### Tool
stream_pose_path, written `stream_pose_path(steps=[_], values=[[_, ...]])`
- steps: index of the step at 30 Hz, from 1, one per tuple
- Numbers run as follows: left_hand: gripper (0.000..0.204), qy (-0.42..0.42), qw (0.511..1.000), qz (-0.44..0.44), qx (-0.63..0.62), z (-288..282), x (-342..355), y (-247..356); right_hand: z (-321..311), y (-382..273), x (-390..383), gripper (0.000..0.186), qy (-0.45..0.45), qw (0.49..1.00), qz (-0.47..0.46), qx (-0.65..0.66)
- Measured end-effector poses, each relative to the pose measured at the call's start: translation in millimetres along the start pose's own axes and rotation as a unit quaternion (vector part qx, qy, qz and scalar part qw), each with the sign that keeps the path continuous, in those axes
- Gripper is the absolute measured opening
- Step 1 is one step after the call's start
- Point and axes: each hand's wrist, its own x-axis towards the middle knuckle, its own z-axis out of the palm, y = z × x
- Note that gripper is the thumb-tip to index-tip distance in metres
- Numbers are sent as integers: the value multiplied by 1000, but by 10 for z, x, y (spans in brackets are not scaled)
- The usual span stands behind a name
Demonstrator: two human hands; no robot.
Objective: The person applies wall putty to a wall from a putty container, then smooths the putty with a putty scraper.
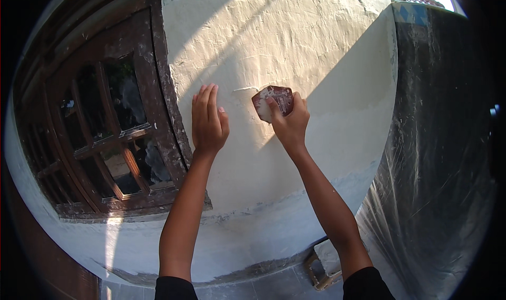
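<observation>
Plaster wall [295, 42] — right hand [291, 125] gripping sandpaper [274, 101]

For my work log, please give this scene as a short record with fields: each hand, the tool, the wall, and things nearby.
left hand: flat on the wall, fingers up, holds nothing
right hand: presses a sanding pad to the wall
sanding pad: brown, smeared with white dust
wall: rough cream plaster, part sun, part shade
window: dark wooden frame, left of the hands
plastic sheet: hangs at right
</observation>
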Motion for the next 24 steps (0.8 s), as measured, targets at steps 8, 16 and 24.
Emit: stream_pose_path(steps=[8,16,24], values=[[50,-4,1000,5,-15,21,-32,-38,180,119,337,33,27,991,120,55],[49,-13,1000,13,-2,5,-35,-28,178,169,178,36,-9,997,10,-82],[49,-11,1000,16,3,54,-26,18,124,272,291,35,64,992,58,97]])
